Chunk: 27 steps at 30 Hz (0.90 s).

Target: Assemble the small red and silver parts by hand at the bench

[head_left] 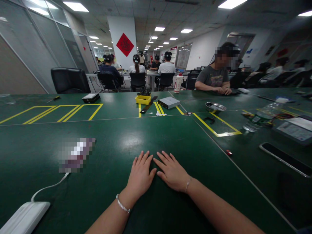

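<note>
My left hand [140, 175] lies palm down on the green tabletop [109, 204], its fingers stretched forward and a silver bracelet on the wrist. Beside it my right hand [173, 171] rests flat too, fingers spread, with a thin chain at the wrist. The two hands nearly meet at the fingertips and thumbs. Neither holds anything. To the left is a blurred-out phone-like object [77, 155], from which a white cable [50, 187] runs to a white power bank-like block [26, 217].
A dark phone [286, 159], a grey metal box [293, 130] and a plastic bottle [264, 115] lie at right. Farther off are a metal dish [215, 106], a yellow tray [143, 99], a grey drive-like box [168, 102] and a white flask [178, 83]. A co-worker [212, 76] sits across.
</note>
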{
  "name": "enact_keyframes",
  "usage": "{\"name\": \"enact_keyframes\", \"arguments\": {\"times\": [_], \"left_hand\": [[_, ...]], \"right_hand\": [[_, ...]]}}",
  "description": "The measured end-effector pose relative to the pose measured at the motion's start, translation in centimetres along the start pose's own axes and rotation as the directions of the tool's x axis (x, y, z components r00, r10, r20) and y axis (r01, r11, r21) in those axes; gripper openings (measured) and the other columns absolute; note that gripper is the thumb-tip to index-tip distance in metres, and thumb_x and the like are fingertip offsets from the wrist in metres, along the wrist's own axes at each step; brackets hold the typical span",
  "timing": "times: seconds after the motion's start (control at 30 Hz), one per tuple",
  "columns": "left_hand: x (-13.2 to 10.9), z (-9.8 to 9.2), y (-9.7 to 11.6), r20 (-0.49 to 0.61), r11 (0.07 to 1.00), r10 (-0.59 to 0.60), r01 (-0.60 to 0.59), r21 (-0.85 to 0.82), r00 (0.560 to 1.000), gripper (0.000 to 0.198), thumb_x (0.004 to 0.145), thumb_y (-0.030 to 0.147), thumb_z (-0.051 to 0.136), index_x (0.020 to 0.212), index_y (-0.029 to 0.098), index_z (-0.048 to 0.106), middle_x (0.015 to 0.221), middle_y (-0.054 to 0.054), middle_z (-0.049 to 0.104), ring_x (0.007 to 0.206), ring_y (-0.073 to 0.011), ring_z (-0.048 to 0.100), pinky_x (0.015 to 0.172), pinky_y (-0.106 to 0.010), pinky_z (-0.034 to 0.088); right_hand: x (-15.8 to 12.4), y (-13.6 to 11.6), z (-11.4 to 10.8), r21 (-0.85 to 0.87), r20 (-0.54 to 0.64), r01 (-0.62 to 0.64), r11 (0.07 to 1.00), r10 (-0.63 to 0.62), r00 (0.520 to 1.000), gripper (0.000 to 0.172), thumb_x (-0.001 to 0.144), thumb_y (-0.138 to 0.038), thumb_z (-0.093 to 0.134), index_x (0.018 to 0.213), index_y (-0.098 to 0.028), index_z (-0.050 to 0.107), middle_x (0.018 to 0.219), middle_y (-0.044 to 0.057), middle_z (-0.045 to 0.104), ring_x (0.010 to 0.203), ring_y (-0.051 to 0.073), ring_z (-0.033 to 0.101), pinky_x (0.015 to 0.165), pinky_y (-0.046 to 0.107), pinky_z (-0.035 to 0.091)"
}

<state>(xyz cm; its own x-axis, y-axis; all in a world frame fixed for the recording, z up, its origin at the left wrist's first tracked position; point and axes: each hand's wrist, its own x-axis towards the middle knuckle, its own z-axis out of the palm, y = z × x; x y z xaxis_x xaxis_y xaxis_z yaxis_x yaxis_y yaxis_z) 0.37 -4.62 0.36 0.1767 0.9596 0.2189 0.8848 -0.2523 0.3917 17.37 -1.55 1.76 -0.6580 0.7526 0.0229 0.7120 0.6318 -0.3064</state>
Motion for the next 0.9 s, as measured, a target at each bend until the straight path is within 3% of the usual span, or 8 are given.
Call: {"name": "enact_keyframes", "arguments": {"times": [0.17, 0.3, 0.37, 0.47, 0.5, 0.57, 0.7, 0.9], "left_hand": [[-0.1, -0.1, 0.2, 0.037, 0.999, 0.017, -0.018, 0.028, 0.999, 0.042, 0.078, 0.032, 0.042, 0.119, 0.024, 0.039, 0.131, -0.007, 0.036, 0.123, -0.0257, 0.024, 0.098, -0.051, 0.019], [-0.1, -0.3, 0.2, 0.026, 1.000, -0.004, 0.003, 0.011, 1.000, 0.040, 0.077, 0.032, 0.042, 0.116, 0.024, 0.043, 0.129, -0.007, 0.039, 0.122, -0.0257, 0.026, 0.098, -0.050, 0.020], [-0.1, -0.3, 0.2, 0.020, 1.000, -0.015, 0.015, 0.011, 1.000, 0.038, 0.077, 0.032, 0.043, 0.114, 0.023, 0.045, 0.128, -0.006, 0.040, 0.122, -0.0256, 0.026, 0.098, -0.049, 0.021], [-0.1, -0.2, 0.2, 0.013, 1.000, -0.025, 0.025, 0.009, 1.000, 0.037, 0.077, 0.031, 0.043, 0.113, 0.023, 0.046, 0.127, -0.006, 0.041, 0.122, -0.0255, 0.026, 0.098, -0.048, 0.021], [-0.1, -0.2, 0.1, 0.009, 1.000, -0.029, 0.029, 0.004, 1.000, 0.037, 0.076, 0.030, 0.044, 0.113, 0.023, 0.046, 0.127, -0.006, 0.041, 0.122, -0.0254, 0.026, 0.098, -0.048, 0.021], [-0.1, -0.2, 0.1, 0.002, 0.999, -0.033, 0.033, -0.013, 0.999, 0.036, 0.076, 0.029, 0.045, 0.112, 0.023, 0.047, 0.126, -0.005, 0.042, 0.122, -0.0252, 0.027, 0.098, -0.048, 0.021], [-0.1, -0.3, 0.1, -0.004, 0.998, -0.039, 0.039, -0.047, 0.999, 0.034, 0.076, 0.027, 0.045, 0.109, 0.024, 0.049, 0.124, -0.005, 0.044, 0.121, -0.0244, 0.029, 0.098, -0.048, 0.021], [0.0, -0.5, 0.1, -0.002, 0.997, -0.040, 0.040, -0.070, 0.999, 0.033, 0.075, 0.025, 0.046, 0.108, 0.025, 0.050, 0.123, -0.005, 0.046, 0.119, -0.0237, 0.031, 0.098, -0.048, 0.020]], "right_hand": [[0.2, 0.0, -0.2, 0.031, 0.038, 0.024, 0.999, -0.025, 0.999, 0.052, 0.078, -0.045, 0.035, 0.127, -0.028, 0.027, 0.136, 0.002, 0.025, 0.125, 0.021, 0.017, 0.100, 0.042, 0.015], [-0.3, 4.3, -2.9, -0.028, -0.185, -0.134, 0.991, 0.126, 0.975, 0.045, 0.076, -0.036, 0.041, 0.119, -0.022, 0.042, 0.124, 0.006, 0.043, 0.115, 0.020, 0.034, 0.096, 0.037, 0.026], [-2.2, 8.4, -4.8, -0.053, -0.385, -0.418, 0.907, 0.368, 0.847, 0.038, 0.075, -0.032, 0.041, 0.108, -0.016, 0.052, 0.110, 0.011, 0.052, 0.104, 0.022, 0.044, 0.090, 0.037, 0.032], [-6.7, 15.2, -7.0, 0.006, -0.549, -0.814, 0.581, 0.682, 0.483, 0.038, 0.071, -0.035, 0.044, 0.099, -0.012, 0.056, 0.099, 0.018, 0.053, 0.094, 0.030, 0.048, 0.076, 0.041, 0.038], [-8.2, 17.2, -7.2, 0.021, -0.543, -0.868, 0.496, 0.735, 0.407, 0.041, 0.069, -0.037, 0.046, 0.100, -0.011, 0.055, 0.098, 0.021, 0.053, 0.094, 0.032, 0.048, 0.072, 0.042, 0.038], [-10.7, 20.2, -7.2, 0.063, -0.474, -0.916, 0.396, 0.820, 0.322, 0.051, 0.065, -0.044, 0.049, 0.101, -0.008, 0.054, 0.094, 0.024, 0.053, 0.090, 0.035, 0.050, 0.065, 0.041, 0.038], [-11.7, 22.5, -5.9, 0.109, -0.409, -0.917, 0.385, 0.858, 0.311, 0.054, 0.062, -0.048, 0.050, 0.100, -0.010, 0.053, 0.087, 0.023, 0.054, 0.079, 0.033, 0.053, 0.058, 0.038, 0.037], [-10.8, 22.0, -5.5, 0.150, -0.400, -0.921, 0.359, 0.874, 0.275, 0.036, 0.064, -0.042, 0.047, 0.089, -0.017, 0.056, 0.082, 0.016, 0.057, 0.072, 0.027, 0.054, 0.053, 0.035, 0.037]]}}
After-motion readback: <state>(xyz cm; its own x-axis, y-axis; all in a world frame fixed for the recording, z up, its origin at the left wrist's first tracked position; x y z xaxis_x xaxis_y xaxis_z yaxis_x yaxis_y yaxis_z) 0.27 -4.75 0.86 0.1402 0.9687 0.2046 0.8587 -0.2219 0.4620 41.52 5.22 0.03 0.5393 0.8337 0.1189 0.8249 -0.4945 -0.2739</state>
